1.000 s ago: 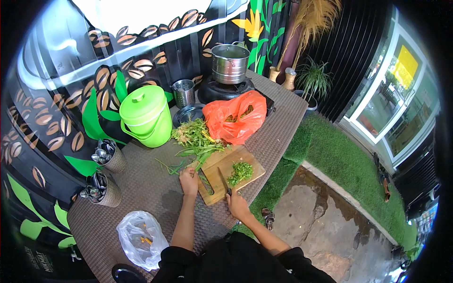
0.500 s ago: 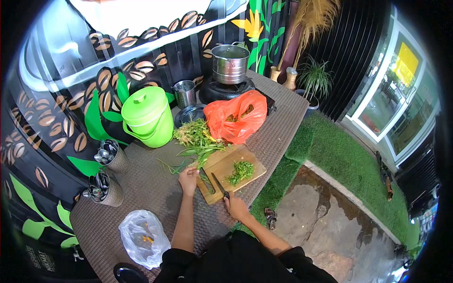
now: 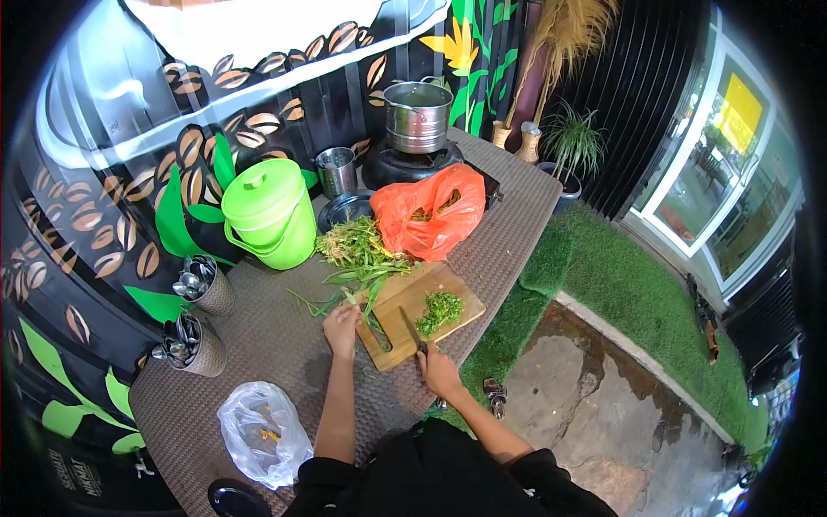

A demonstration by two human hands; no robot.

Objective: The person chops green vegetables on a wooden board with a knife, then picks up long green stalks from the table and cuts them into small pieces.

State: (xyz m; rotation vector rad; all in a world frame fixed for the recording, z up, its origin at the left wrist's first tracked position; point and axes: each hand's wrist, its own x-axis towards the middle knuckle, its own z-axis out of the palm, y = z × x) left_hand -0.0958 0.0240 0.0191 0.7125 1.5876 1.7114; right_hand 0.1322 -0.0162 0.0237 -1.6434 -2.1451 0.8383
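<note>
My right hand point(image 3: 440, 373) is wrapped around the handle of a knife point(image 3: 408, 322), its dark blade slanting over the wooden cutting board point(image 3: 398, 352). Close to the blade, a small heap of chopped greens point(image 3: 439, 313) lies on the board. At the board's left edge, my left hand point(image 3: 342, 327) has its fingers drawn together on the stems of long leafy greens point(image 3: 372, 277); the exact grip is partly hidden. These greens spread from a rooted bunch point(image 3: 351, 245) onto the board's upper left corner.
An orange plastic bag point(image 3: 431, 215) sits behind the board, near a steel pot point(image 3: 419, 121) on a stove. A green lidded bucket point(image 3: 271, 215), cutlery holders point(image 3: 205, 351) and a clear plastic bag point(image 3: 263, 439) stand leftward. The table edge point(image 3: 508, 302) runs along the right.
The knife and my right hand have shifted slightly right, towards the chopped heap. My left hand has drawn back a little to the left.
</note>
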